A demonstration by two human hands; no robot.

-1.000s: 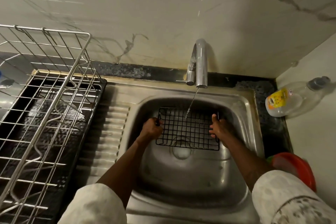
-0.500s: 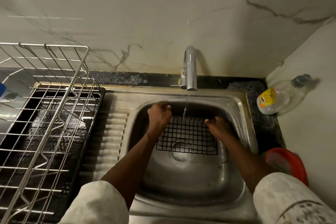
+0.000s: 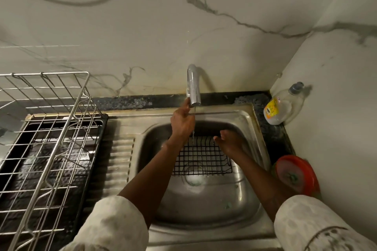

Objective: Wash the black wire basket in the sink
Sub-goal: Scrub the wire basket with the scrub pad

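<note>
The black wire basket (image 3: pixel 201 159) lies flat on the bottom of the steel sink (image 3: pixel 251 122), over the drain. A thin stream of water falls from the chrome tap (image 3: pixel 193 85) onto the basket's far edge. My left hand (image 3: pixel 182 122) is raised off the basket, and its fingertips are closed on the lever at the left side of the tap's spout. My right hand (image 3: pixel 229 140) hovers over the basket's far right corner with fingers spread, holding nothing. Whether it touches the wire is unclear.
A silver wire dish rack (image 3: pixel 51 128) stands on a black tray left of the ribbed draining board. A clear bottle with a yellow label (image 3: pixel 283 106) sits in the right back corner. A red round container (image 3: pixel 295 175) is on the counter right of the sink.
Both hands let go of the basket's sides. My left hand rose from the basket to the tap's lever. My right hand opened above the right corner. The basket settled flat in the sink.
</note>
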